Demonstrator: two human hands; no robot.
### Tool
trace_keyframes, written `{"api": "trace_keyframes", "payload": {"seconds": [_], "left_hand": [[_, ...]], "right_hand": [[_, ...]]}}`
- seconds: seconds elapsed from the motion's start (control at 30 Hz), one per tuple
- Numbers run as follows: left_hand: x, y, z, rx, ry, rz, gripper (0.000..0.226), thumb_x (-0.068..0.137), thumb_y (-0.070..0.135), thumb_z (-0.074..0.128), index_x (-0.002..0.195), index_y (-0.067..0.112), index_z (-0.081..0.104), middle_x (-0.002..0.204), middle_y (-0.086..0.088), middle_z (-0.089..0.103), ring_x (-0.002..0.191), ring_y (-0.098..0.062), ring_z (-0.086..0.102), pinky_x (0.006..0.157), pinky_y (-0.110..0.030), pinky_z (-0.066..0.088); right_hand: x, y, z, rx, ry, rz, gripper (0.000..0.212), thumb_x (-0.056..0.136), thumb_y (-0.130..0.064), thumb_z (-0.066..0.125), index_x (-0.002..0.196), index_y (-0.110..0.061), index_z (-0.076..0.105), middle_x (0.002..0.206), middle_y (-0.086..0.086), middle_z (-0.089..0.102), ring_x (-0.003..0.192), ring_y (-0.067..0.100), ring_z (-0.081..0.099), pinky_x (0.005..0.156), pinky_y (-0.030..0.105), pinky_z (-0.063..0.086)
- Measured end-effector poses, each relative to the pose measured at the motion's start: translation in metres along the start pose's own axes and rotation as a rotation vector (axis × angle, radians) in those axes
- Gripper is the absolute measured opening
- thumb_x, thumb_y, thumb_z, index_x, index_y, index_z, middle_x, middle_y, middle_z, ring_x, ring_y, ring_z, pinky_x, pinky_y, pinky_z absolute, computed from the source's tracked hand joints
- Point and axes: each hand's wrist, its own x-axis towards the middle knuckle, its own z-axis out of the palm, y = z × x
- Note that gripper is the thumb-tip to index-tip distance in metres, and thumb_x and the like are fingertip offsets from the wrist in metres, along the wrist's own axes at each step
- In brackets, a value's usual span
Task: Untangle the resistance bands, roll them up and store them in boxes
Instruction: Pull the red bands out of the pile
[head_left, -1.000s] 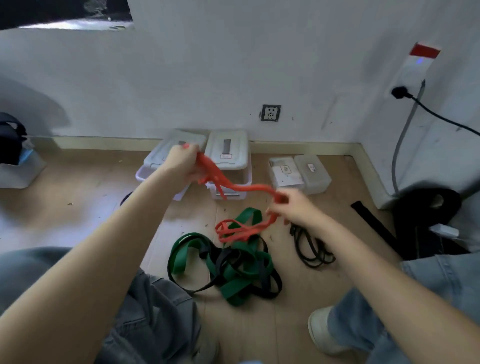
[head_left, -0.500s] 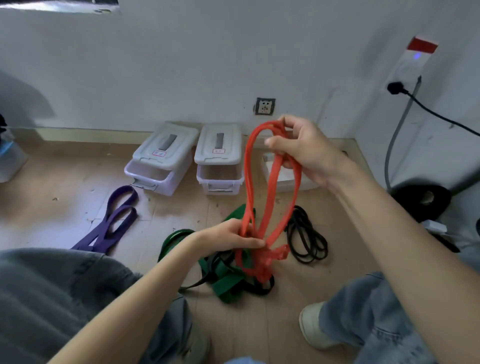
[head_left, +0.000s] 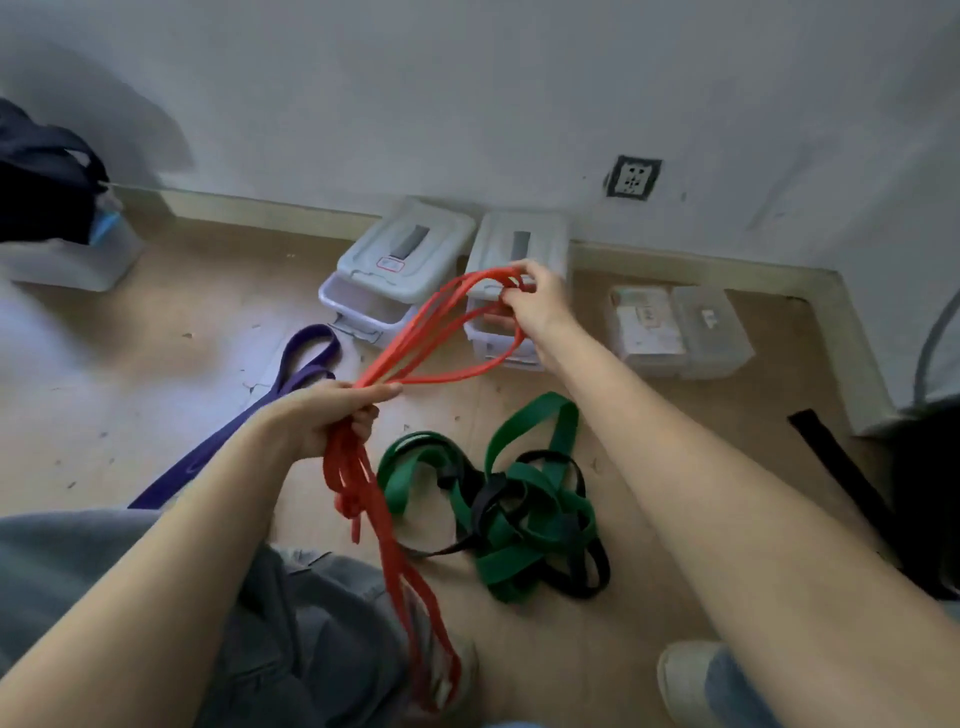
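A long red resistance band (head_left: 415, 332) runs between both hands in several strands. My left hand (head_left: 332, 415) grips it near the middle, and knotted loops hang from it down over my lap. My right hand (head_left: 535, 306) pinches the far loops in front of the boxes. On the floor lies a tangle of a green band (head_left: 524, 540) and a black band (head_left: 483, 499). A purple band (head_left: 291, 374) lies flat at the left. Two white lidded boxes (head_left: 410, 254) (head_left: 519, 244) stand by the wall.
Two small clear boxes (head_left: 680, 327) sit right of the white ones. A clear bin (head_left: 72, 260) with a dark bag stands at far left. A black strap (head_left: 836, 467) and dark object lie at right. My knees and one shoe (head_left: 685, 680) frame the floor space.
My right hand has dropped from high up to just in front of the boxes. My left hand has risen off the pile and holds the band mid-length, its knot now hanging over my lap.
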Motion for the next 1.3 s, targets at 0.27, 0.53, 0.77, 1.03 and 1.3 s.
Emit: {"api": "trace_keyframes", "payload": {"seconds": [0.27,0.53,0.77,1.03,1.3], "left_hand": [[0.128,-0.002,-0.054,0.487,0.292,0.066,0.048,0.083,0.056,0.056,0.086,0.008,0.058,0.061,-0.005,0.045,0.048,-0.017,0.045,0.056,-0.031,0.047],[0.194,-0.076,-0.032,0.608,0.399,-0.012,0.049,0.095,0.044,0.042,0.088,-0.001,0.059,0.077,-0.018,0.059,0.09,-0.039,0.062,0.073,-0.035,0.045],[0.173,-0.078,-0.048,0.195,0.38,-0.036,0.041,0.096,0.044,0.04,0.108,0.006,0.051,0.064,-0.007,0.039,0.053,-0.019,0.045,0.052,-0.032,0.044],[0.139,-0.099,0.007,0.613,0.145,-0.223,0.049,0.098,0.041,0.036,0.122,-0.001,0.046,0.096,-0.019,0.063,0.083,-0.027,0.069,0.078,-0.038,0.056],[0.106,-0.118,0.01,0.67,0.12,-0.261,0.043,0.1,0.03,0.037,0.124,-0.004,0.046,0.113,-0.025,0.058,0.096,-0.038,0.062,0.079,-0.036,0.051]], "right_hand": [[0.018,0.1,0.088,-0.268,0.02,0.038,0.008,0.088,-0.007,0.053,0.094,-0.011,0.057,0.093,0.015,0.067,0.089,0.033,0.064,0.084,0.046,0.051],[-0.04,0.204,0.129,-0.52,-0.651,0.338,0.031,0.079,-0.045,0.066,0.104,-0.027,0.065,0.113,0.002,0.064,0.112,0.022,0.052,0.095,0.035,0.044],[-0.055,0.223,0.14,-0.584,-0.469,0.401,0.051,0.078,-0.016,0.067,0.118,-0.011,0.036,0.13,0.015,0.042,0.118,0.033,0.048,0.084,0.03,0.044],[-0.04,0.186,0.049,-1.043,-0.974,0.429,0.017,0.079,-0.013,0.058,0.093,-0.016,0.049,0.089,0.005,0.058,0.066,0.019,0.057,0.051,0.023,0.046],[-0.099,0.209,0.052,-0.917,-0.901,0.316,0.037,0.08,-0.016,0.062,0.114,-0.011,0.048,0.115,0.011,0.054,0.104,0.028,0.056,0.078,0.026,0.044]]}}
